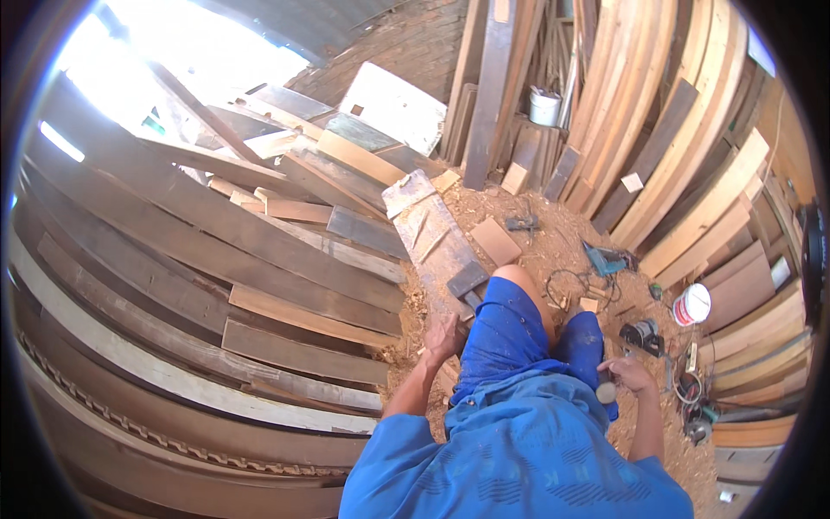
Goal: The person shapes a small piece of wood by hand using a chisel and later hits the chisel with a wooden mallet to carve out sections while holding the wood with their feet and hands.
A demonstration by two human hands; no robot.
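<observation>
My left hand is closed low beside my left thigh, at the near end of a long, worn wooden board. What it grips, if anything, is hidden. A dark block lies on that board by my knee, just beyond the hand, and thin wood strips rest farther along it. Beside my right thigh, my right hand is closed on a tool with a rounded tan end. Its kind is not clear, as the fingers cover part of it.
Stacked planks fill the left side, and tall boards lean at the right. Sawdust and shavings cover the floor. A teal power tool, a dark power tool, cables and a white bucket stand to my right.
</observation>
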